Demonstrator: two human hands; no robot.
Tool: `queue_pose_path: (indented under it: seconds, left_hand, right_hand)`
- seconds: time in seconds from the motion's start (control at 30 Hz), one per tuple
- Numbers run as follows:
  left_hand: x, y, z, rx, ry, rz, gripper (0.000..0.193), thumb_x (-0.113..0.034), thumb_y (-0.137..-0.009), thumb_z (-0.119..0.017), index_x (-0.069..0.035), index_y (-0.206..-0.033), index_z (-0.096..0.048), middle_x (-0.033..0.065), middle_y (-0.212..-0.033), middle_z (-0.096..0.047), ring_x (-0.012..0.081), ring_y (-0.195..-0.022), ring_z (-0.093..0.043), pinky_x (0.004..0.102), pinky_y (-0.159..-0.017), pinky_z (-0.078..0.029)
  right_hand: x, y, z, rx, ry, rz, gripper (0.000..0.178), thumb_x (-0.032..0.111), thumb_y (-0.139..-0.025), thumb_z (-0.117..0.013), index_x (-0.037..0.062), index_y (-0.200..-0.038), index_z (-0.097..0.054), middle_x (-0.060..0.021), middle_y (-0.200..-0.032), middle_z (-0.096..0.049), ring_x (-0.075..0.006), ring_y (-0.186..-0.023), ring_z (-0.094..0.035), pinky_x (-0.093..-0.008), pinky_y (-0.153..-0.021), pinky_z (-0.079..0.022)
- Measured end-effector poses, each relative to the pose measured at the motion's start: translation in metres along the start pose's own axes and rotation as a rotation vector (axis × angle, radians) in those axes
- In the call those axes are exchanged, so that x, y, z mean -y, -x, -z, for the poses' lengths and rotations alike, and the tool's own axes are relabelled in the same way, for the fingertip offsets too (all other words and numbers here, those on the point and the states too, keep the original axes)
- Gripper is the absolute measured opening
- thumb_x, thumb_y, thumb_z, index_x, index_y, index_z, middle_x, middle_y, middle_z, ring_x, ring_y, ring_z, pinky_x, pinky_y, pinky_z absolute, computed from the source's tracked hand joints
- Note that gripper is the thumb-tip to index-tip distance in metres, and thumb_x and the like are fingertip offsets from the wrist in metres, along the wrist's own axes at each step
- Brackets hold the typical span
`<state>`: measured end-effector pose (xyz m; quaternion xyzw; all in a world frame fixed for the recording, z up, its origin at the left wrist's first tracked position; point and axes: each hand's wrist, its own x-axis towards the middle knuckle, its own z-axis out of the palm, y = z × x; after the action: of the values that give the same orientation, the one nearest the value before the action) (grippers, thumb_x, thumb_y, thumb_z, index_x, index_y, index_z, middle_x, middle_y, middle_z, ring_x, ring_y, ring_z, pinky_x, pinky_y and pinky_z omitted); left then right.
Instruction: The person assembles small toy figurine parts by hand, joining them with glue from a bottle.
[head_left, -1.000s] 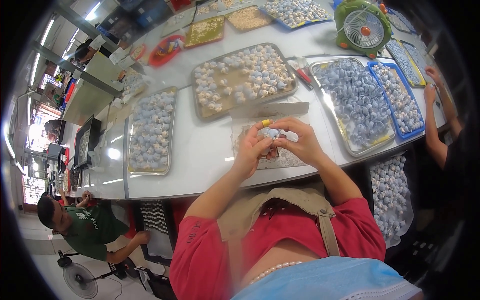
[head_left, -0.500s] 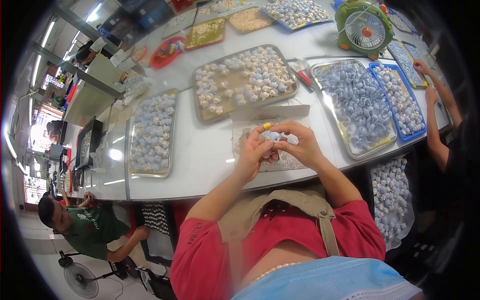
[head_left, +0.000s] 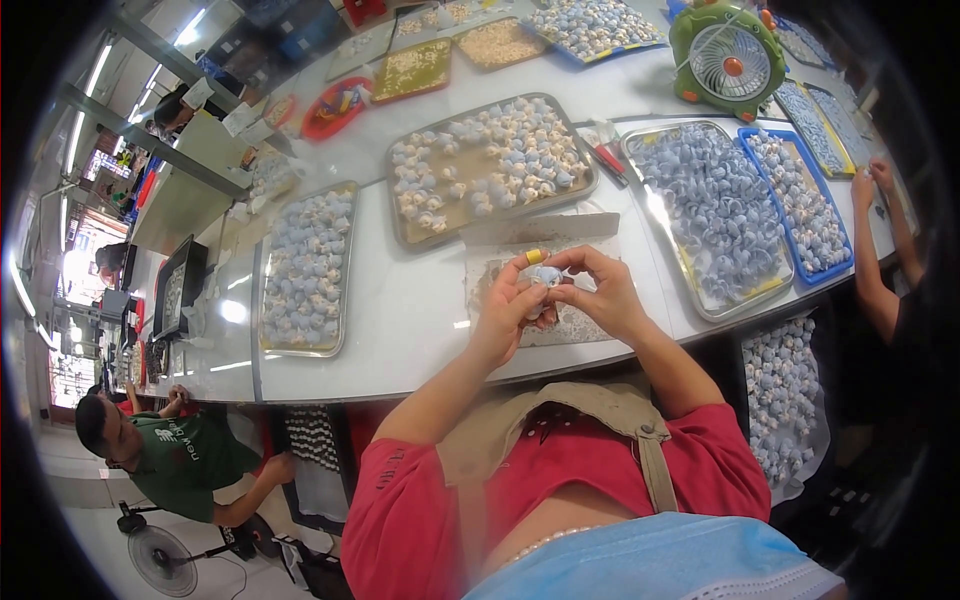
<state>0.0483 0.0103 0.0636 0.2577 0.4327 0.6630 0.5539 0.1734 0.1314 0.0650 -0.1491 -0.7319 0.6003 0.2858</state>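
Note:
My left hand and my right hand meet above a stained, flattened cardboard sheet. Between their fingertips is a small pale blue and white moulded piece, partly covered by the fingers. The left fingers are closed round it from below and the side, and a yellow band wraps that index finger. Thumb and index finger of the right hand pinch the piece from the other side. Just beyond lies a large metal tray with many similar blue and cream pieces.
Full trays flank me: a metal tray at left, another metal tray and a blue tray at right. Red-handled tools lie behind the cardboard. A green fan stands far right. Co-workers sit at both sides.
My hands keep their hold on the small piece, with only a slight shift of the fingers. At right, the co-worker's hands have moved lower and nearer together.

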Motion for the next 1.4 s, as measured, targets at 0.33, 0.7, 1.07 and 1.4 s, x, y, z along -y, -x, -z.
queue_pose_path:
  seconds: [0.33,0.7,1.07,1.4]
  left_hand:
    - [0.003,0.004,0.002,-0.016,0.006,-0.007,0.050,-0.020,-0.086,-0.054,-0.008,-0.128,-0.030,0.0078,-0.095,-0.062,0.0102,-0.065,-0.053,0.0215,-0.056,-0.041]
    - [0.001,-0.001,0.007,-0.120,0.137,0.036,0.044,-0.014,-0.085,-0.054,-0.007,-0.125,-0.037,0.0043,-0.085,-0.057,0.0102,-0.068,-0.052,0.0220,-0.058,-0.042]
    - [0.010,0.003,0.014,-0.099,-0.037,-0.089,0.043,-0.008,-0.082,-0.057,-0.006,-0.122,-0.041,0.0038,-0.088,-0.060,0.0079,-0.066,-0.049,0.0180,-0.056,-0.038]
    - [0.010,0.003,0.001,-0.088,0.149,0.048,0.041,-0.014,-0.083,-0.056,-0.006,-0.119,-0.039,0.0070,-0.092,-0.057,0.0115,-0.068,-0.050,0.0226,-0.060,-0.040]
  right_hand:
    - [0.000,0.003,-0.003,0.003,0.041,-0.006,0.030,0.011,-0.073,-0.070,0.0009,-0.099,-0.059,-0.0038,-0.091,-0.062,-0.0113,-0.083,-0.055,-0.0262,-0.077,-0.044]
    - [-0.019,-0.001,-0.007,-0.027,0.086,0.043,0.030,0.004,-0.074,-0.068,-0.0003,-0.102,-0.058,-0.0050,-0.093,-0.062,-0.0117,-0.086,-0.056,-0.0256,-0.079,-0.044]
    - [-0.020,0.006,-0.011,0.049,0.088,0.138,0.035,0.003,-0.077,-0.065,0.0001,-0.110,-0.055,-0.0078,-0.101,-0.061,-0.0136,-0.093,-0.056,-0.0274,-0.084,-0.043]
    - [-0.015,0.009,-0.006,-0.079,0.179,0.191,0.033,0.006,-0.075,-0.069,-0.0005,-0.105,-0.056,-0.0060,-0.092,-0.061,-0.0124,-0.088,-0.057,-0.0251,-0.080,-0.045]
